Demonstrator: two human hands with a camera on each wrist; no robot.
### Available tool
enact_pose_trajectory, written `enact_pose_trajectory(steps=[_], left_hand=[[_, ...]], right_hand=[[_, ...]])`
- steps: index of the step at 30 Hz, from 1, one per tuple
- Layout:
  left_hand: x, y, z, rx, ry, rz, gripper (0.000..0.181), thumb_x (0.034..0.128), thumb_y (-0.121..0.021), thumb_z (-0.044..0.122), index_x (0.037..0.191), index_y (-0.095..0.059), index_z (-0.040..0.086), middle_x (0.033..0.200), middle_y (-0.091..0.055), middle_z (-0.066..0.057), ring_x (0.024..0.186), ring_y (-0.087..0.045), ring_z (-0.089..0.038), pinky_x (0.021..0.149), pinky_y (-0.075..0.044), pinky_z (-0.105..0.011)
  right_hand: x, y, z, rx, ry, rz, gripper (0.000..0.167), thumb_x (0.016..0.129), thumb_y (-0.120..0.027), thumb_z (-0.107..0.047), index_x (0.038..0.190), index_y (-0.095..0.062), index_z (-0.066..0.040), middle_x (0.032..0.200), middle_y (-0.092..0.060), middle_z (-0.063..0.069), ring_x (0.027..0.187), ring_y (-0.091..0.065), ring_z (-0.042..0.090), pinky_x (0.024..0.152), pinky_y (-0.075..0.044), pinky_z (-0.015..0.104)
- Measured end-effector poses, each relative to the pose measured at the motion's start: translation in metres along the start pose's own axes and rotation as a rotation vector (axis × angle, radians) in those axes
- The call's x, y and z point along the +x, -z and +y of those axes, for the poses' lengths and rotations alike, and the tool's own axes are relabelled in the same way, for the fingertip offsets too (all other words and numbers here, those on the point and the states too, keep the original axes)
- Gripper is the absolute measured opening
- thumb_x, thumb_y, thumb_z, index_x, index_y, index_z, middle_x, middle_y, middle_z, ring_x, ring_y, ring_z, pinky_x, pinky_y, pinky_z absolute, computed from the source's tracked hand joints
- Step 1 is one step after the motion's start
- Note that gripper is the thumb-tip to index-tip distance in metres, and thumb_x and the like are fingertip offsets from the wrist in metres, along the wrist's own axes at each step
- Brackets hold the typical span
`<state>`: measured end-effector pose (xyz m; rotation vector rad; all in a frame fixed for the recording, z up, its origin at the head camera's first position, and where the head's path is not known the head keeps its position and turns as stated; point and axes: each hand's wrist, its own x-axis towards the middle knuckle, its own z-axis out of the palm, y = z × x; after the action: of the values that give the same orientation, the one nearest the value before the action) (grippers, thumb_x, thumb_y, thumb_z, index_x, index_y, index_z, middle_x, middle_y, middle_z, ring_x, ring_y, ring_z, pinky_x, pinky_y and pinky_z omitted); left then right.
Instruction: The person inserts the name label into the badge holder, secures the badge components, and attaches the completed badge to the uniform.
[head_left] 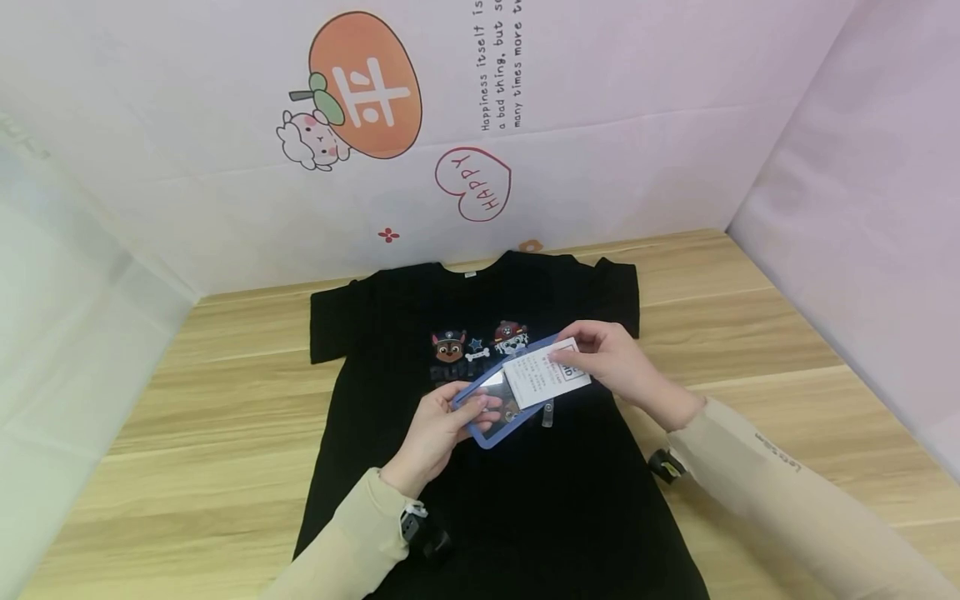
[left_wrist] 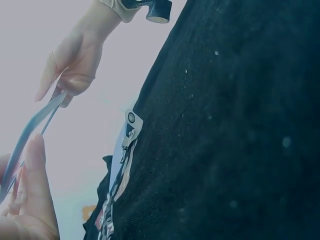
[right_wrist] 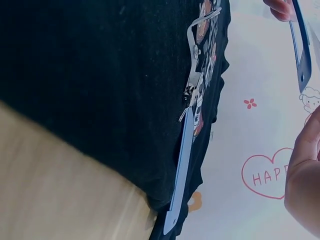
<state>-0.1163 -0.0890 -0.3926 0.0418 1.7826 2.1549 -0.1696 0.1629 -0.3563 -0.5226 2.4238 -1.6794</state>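
Note:
My left hand (head_left: 438, 425) holds the lower left end of a blue-framed clear card holder (head_left: 517, 422), tilted above a black T-shirt (head_left: 540, 517). A white printed card (head_left: 536, 379) lies across the holder's upper right part, and my right hand (head_left: 611, 362) pinches its far end between thumb and fingers. In the left wrist view the card and holder appear edge-on between both hands. A clear strap with a snap and metal clip (right_wrist: 191, 92) rests on the shirt, beside a flat blue-edged piece (right_wrist: 181, 175), mostly hidden in the head view.
The shirt is spread on a wooden table (head_left: 187, 450), its collar toward the back, with cartoon dog prints (head_left: 450, 346) on its chest. Behind it hangs a white printed cloth (head_left: 600, 167); pale cloth also stands at both sides.

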Motion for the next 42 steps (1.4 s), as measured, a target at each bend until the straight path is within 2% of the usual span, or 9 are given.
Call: enact_pose_trajectory(steps=[6, 12, 20, 27, 31, 36, 42], left_hand=[[0.001, -0.002, 0.001, -0.015, -0.002, -0.006, 0.035, 0.0954, -0.054, 0.006, 0.123, -0.044, -0.013, 0.095, -0.072, -0.004, 0.078, -0.069, -0.007, 0.074, -0.055, -0.022], [-0.001, -0.003, 0.003, -0.020, 0.006, -0.002, 0.030, 0.0956, -0.054, 0.006, 0.121, -0.049, -0.009, 0.097, -0.072, -0.006, 0.079, -0.069, -0.008, 0.074, -0.055, -0.023], [0.002, 0.001, 0.002, -0.029, -0.002, 0.000, 0.026, 0.0957, -0.053, 0.005, 0.119, -0.051, -0.007, 0.094, -0.072, -0.004, 0.078, -0.069, -0.008, 0.073, -0.056, -0.023], [0.005, 0.006, 0.000, -0.002, -0.011, -0.011, 0.030, 0.0952, -0.054, 0.006, 0.121, -0.050, -0.009, 0.100, -0.071, -0.008, 0.077, -0.069, -0.007, 0.074, -0.055, -0.023], [0.004, 0.005, -0.001, 0.017, -0.003, 0.010, 0.029, 0.0948, -0.054, 0.004, 0.121, -0.051, -0.009, 0.105, -0.069, -0.013, 0.075, -0.068, -0.007, 0.074, -0.055, -0.023], [0.003, 0.002, -0.002, 0.025, 0.001, 0.042, 0.028, 0.0938, -0.055, 0.002, 0.119, -0.052, -0.009, 0.103, -0.069, -0.012, 0.075, -0.066, -0.007, 0.071, -0.055, -0.023], [0.004, -0.001, -0.004, 0.035, -0.009, 0.051, 0.028, 0.0941, -0.056, 0.005, 0.119, -0.054, -0.008, 0.104, -0.069, -0.011, 0.081, -0.067, -0.010, 0.074, -0.056, -0.026]], right_hand=[[0.002, -0.003, -0.003, -0.059, -0.003, 0.004, 0.020, 0.087, -0.068, -0.012, 0.100, -0.064, 0.003, 0.094, -0.067, 0.018, 0.071, -0.063, 0.012, 0.064, -0.054, 0.021], [0.004, -0.008, -0.008, -0.114, 0.039, 0.008, 0.016, 0.086, -0.069, -0.012, 0.096, -0.066, 0.000, 0.090, -0.066, 0.015, 0.069, -0.061, 0.015, 0.061, -0.053, 0.022], [0.007, -0.016, -0.009, -0.154, 0.093, 0.006, 0.014, 0.086, -0.069, -0.012, 0.095, -0.067, -0.001, 0.089, -0.066, 0.013, 0.069, -0.060, 0.015, 0.060, -0.052, 0.022], [0.011, -0.024, -0.010, -0.175, 0.089, 0.008, 0.014, 0.086, -0.070, -0.013, 0.095, -0.068, -0.003, 0.088, -0.067, 0.012, 0.069, -0.060, 0.015, 0.061, -0.052, 0.022], [0.010, -0.027, -0.011, -0.201, 0.100, 0.005, 0.013, 0.085, -0.071, -0.013, 0.094, -0.068, -0.004, 0.085, -0.067, 0.010, 0.068, -0.060, 0.015, 0.060, -0.052, 0.022], [0.009, -0.031, -0.015, -0.228, 0.131, -0.004, 0.012, 0.085, -0.071, -0.013, 0.093, -0.068, -0.006, 0.082, -0.067, 0.007, 0.066, -0.059, 0.013, 0.058, -0.051, 0.022], [0.009, -0.036, -0.016, -0.241, 0.144, -0.009, 0.011, 0.084, -0.072, -0.013, 0.092, -0.068, -0.007, 0.084, -0.068, 0.006, 0.067, -0.059, 0.012, 0.058, -0.051, 0.022]])
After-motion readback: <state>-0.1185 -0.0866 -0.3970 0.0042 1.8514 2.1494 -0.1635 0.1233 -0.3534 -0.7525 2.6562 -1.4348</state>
